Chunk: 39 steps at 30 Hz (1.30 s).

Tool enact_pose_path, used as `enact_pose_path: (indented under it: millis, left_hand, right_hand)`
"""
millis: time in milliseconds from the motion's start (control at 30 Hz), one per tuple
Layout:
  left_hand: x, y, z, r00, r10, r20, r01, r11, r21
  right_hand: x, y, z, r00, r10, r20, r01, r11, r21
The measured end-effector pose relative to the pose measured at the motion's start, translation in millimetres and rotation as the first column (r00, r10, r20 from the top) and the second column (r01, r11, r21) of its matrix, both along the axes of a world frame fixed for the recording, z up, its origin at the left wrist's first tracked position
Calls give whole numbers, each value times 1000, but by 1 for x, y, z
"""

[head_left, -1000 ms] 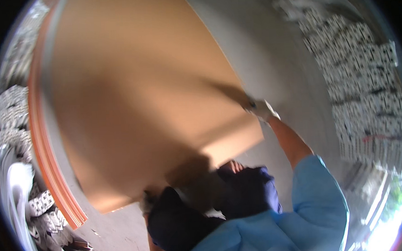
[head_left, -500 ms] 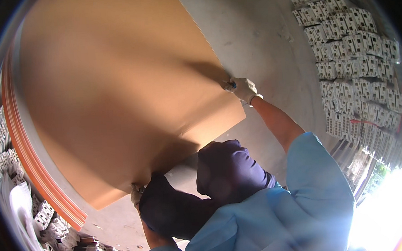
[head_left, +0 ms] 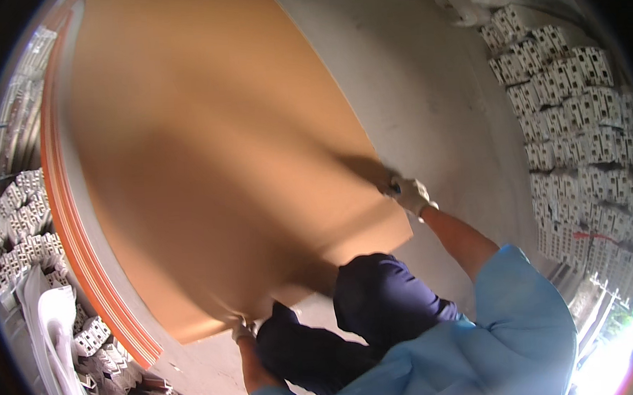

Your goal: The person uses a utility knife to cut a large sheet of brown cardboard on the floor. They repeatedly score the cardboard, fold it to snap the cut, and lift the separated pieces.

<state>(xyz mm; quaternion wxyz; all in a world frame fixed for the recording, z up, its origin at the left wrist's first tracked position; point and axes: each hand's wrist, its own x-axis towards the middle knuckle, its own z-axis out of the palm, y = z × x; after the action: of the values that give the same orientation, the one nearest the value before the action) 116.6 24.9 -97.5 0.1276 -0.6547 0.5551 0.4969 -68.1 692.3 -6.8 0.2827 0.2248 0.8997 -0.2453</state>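
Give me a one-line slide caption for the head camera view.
Gloved right hand and left hand grip a large tan flat board over a grey concrete floor.

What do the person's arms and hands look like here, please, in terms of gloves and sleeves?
Both hands wear light, whitish work gloves: the right hand shows its glove clearly, the left hand only partly. The forearms are bare below short, loose, light blue sleeves. No markings can be made out.

Matt, smooth wooden board (head_left: 207,153); pale cloth gloves (head_left: 411,195); rough concrete floor (head_left: 426,99).
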Motion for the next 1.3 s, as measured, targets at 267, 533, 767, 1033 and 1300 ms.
enact_pose_path:
  millis: [267, 533, 767, 1033, 1300]
  left_hand:
    - [0, 8, 0, 975, 224, 4, -224, 974, -21]
    - [-15, 42, 19, 944, 325, 55, -320, 944, -78]
    - [-2, 32, 96, 911, -385, 144, 380, 923, 63]
    - [-32, -35, 273, 961, -257, 99, 238, 957, 166]
    - [-274, -1, 580, 624, -49, -780, 434, 852, 294]
  right_hand:
    - [0, 0, -1, 995, 76, 63, -80, 995, 58]
    - [-6, -1, 0, 984, 114, 135, -127, 987, 98]
    - [-9, -20, 19, 986, -27, 166, -19, 962, 272]
    - [-33, -81, 160, 994, -74, 82, 53, 969, 242]
    - [-100, -109, 440, 921, -299, 249, 346, 923, -170]
